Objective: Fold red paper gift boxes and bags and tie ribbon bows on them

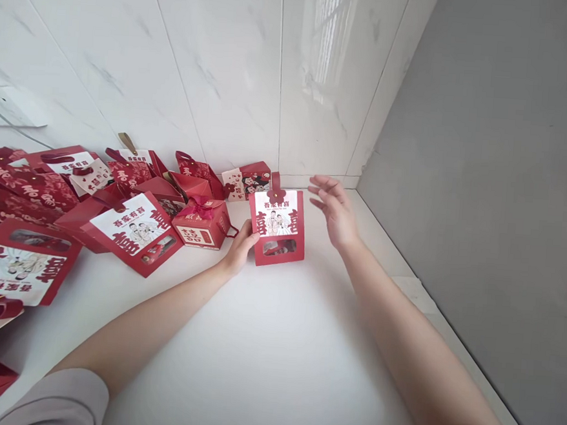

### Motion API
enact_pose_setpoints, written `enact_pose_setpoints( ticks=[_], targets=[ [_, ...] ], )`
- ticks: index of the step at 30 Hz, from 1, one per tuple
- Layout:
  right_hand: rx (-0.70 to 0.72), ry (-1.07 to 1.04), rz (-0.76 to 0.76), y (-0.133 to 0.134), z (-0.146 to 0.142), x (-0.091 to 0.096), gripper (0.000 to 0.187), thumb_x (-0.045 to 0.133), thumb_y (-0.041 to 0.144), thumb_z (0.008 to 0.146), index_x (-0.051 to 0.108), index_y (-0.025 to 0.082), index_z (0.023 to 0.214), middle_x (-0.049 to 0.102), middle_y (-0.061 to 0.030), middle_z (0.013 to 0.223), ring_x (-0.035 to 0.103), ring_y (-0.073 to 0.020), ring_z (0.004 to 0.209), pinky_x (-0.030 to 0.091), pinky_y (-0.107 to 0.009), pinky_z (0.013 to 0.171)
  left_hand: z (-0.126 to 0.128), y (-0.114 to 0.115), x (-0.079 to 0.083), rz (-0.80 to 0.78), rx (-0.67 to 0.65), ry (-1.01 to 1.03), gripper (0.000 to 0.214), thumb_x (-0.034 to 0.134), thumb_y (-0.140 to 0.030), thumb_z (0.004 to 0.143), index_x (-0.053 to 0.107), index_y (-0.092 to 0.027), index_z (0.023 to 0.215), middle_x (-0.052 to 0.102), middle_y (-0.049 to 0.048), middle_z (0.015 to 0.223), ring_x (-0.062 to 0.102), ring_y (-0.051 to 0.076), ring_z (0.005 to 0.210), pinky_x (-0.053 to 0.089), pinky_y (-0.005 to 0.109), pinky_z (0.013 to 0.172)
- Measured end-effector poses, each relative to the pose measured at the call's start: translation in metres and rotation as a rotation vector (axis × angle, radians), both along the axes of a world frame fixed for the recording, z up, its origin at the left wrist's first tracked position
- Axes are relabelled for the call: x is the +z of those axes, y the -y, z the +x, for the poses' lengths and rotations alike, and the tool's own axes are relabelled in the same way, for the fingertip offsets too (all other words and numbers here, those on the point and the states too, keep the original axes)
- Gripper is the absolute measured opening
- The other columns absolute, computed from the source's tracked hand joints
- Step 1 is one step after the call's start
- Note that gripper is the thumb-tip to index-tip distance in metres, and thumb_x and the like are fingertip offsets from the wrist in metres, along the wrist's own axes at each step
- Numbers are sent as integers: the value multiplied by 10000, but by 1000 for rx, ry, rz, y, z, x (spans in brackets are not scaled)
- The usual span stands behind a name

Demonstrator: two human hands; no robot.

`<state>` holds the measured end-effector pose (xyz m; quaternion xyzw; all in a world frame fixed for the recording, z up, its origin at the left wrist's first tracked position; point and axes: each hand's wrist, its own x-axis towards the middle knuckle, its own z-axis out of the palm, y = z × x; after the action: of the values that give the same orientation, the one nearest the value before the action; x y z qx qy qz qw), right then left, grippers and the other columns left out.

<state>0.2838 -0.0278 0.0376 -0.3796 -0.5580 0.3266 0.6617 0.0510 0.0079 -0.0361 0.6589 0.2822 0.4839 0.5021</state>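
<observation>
A small red gift box (pixel 278 228) with a white printed front and a little window stands upright on the white surface (pixel 273 354). My left hand (pixel 241 244) grips its left side with the fingers pressed against it. My right hand (pixel 335 211) hovers just to the right of the box, fingers spread, not touching it. A small red box with a ribbon bow (pixel 202 224) sits right beside my left hand.
Several red gift boxes and bags (pixel 131 228) lie heaped along the left, up to the tiled wall (pixel 225 72). A large one (pixel 15 268) lies at the near left. A grey wall (pixel 484 188) closes the right side.
</observation>
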Motion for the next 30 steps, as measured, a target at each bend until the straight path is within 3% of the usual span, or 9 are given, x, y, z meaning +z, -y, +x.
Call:
enact_pose_setpoints(
  ticks=[5, 7, 10, 13, 15, 18, 23, 30],
  targets=[
    [-149, 737, 299, 50, -8, 64, 260, 475, 326, 934, 602, 286, 1158, 504, -47, 1387, 413, -263, 1324, 337, -474, 1082, 2, 8, 3, 43, -170, -129, 567, 692, -353, 803, 490, -191, 1308, 606, 105, 1282, 561, 289, 1187, 441, 417, 1015],
    [-141, 1014, 362, 63, -14, 74, 293, 517, 285, 918, 595, 287, 1201, 451, -60, 1442, 376, -291, 1345, 320, -501, 1083, 2, 11, 5, 40, -226, -180, 589, 696, -356, 802, 486, -189, 1327, 597, 114, 1302, 556, 304, 1200, 446, 430, 1015],
    [-153, 1204, 339, 69, -19, 77, 377, 528, 211, 911, 542, 271, 1283, 408, -87, 1477, 368, -298, 1349, 353, -503, 1051, 1, 12, 7, 4, -289, -214, 594, 687, -364, 813, 484, -181, 1340, 593, 123, 1314, 558, 316, 1204, 459, 440, 1006],
    [-141, 1254, 258, 68, -14, 75, 268, 550, 207, 902, 608, 220, 1163, 485, -111, 1406, 480, -298, 1244, 427, -461, 966, 1, 12, 7, -26, -324, -202, 577, 691, -354, 812, 494, -172, 1323, 619, 124, 1280, 589, 306, 1165, 480, 430, 986],
    [-104, 1260, 165, 68, -6, 78, 167, 561, 224, 899, 640, 203, 1044, 605, -105, 1243, 594, -267, 1051, 485, -400, 830, 2, 12, 7, -40, -341, -185, 553, 689, -355, 815, 506, -171, 1304, 632, 121, 1261, 601, 299, 1150, 488, 423, 979],
    [-66, 1227, 36, 72, 7, 85, 132, 560, 253, 901, 644, 230, 1000, 680, -50, 1044, 630, -210, 800, 472, -322, 630, 3, 12, 8, -51, -355, -171, 547, 689, -370, 812, 517, -165, 1289, 632, 129, 1262, 598, 305, 1157, 493, 428, 974],
    [-11, 1129, 47, 78, 16, 91, 297, 582, 197, 873, 615, 284, 1155, 657, -20, 1178, 645, -207, 886, 491, -328, 708, 5, 11, 11, -52, -340, -187, 564, 700, -389, 796, 530, -152, 1279, 631, 144, 1261, 592, 321, 1164, 485, 454, 984],
    [5, 1198, -86, 81, 25, 94, 226, 561, 228, 863, 676, 298, 1045, 699, 7, 1078, 650, -209, 922, 508, -317, 711, 7, 14, 11, -64, -360, -141, 612, 705, -404, 791, 503, -169, 1319, 617, 153, 1281, 591, 328, 1167, 510, 450, 954]
  ],
)
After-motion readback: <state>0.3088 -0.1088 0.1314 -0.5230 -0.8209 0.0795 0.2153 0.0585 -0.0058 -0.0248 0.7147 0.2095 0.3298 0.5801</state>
